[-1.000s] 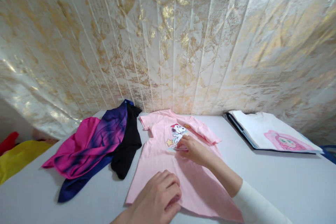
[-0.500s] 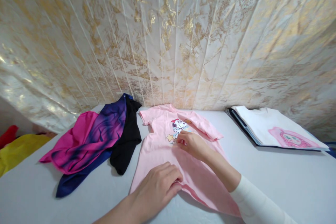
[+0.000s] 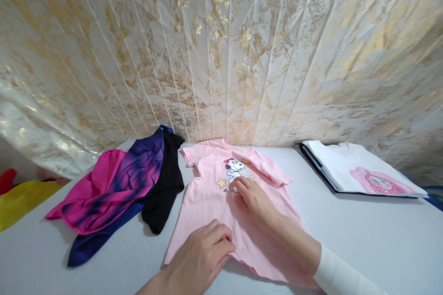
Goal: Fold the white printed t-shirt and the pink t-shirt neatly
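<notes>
A pink T-shirt [image 3: 207,209] lies spread out before me, its collar toward the curtain and its hem nearest me. It has a cartoon dog print with stars on the chest. At the hem, my left hand [image 3: 204,251] is closed, with the edge of the cloth between thumb and fingers. My right hand [image 3: 254,198] rests over the lower part of the print, fingers bent and tips touching the fabric; nothing is seen gripped in it. The right forearm covers part of the shirt's lower right side.
Left of the shirt lies a loose heap of pink, purple and black clothing [image 3: 114,189] on the white table [image 3: 367,239]. A stack of folded clothes [image 3: 346,166], a white shirt on top, sits at the right. Behind hangs a gold-patterned curtain [image 3: 221,55]. Yellow cloth [image 3: 27,200] shows far left.
My right hand has come down slightly toward me over the print, its fingers less pinched. The shirt's lower part lies flatter. My left hand stays at the hem.
</notes>
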